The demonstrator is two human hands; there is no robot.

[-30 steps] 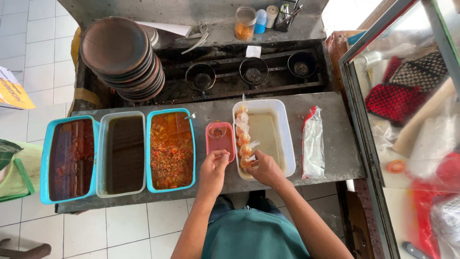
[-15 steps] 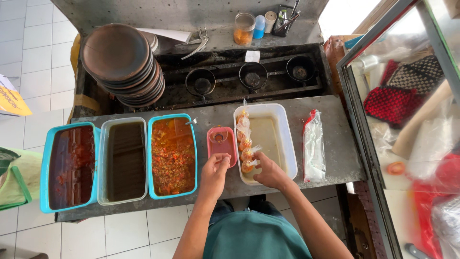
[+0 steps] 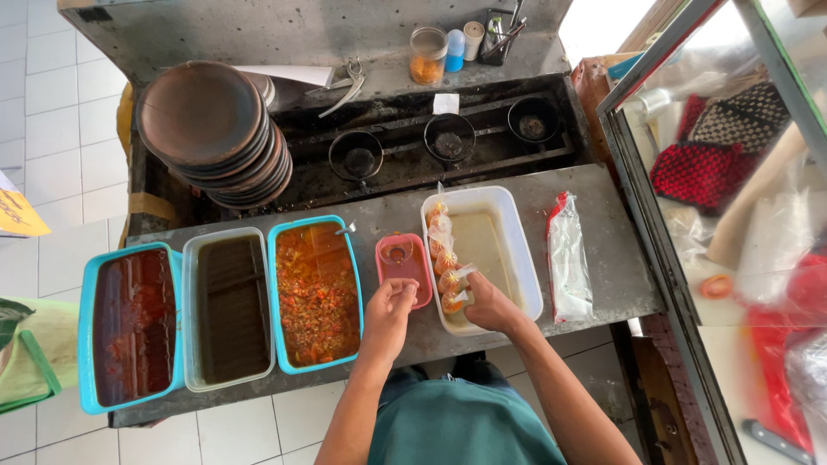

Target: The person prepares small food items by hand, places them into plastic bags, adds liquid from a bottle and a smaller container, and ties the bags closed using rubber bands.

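Two hands at lower centre of the frame: the left hand (image 3: 392, 303) curled shut, pinching something too small to tell over the near end of a small pink tub (image 3: 405, 269) holding a few rubber bands; the right hand (image 3: 484, 301) closed on the last of a row of small tied sauce bags (image 3: 444, 258) lined along the left wall of a white tub (image 3: 525, 267), which holds pale liquid. Step judged: tying off filled bags; the next move calls for a firm pinch at the bag neck. Left of centre: a blue tub (image 3: 355, 284) of chunky orange-red relish, a clear tub (image 3: 188, 310) of dark liquid, a second blue tub (image 3: 86, 344) of red sauce. Right: a sleeve of plastic bags (image 3: 568, 258). Upper frame: three burners (image 3: 448, 139), stacked brown plates (image 3: 211, 129), a jar (image 3: 428, 56) of orange contents.
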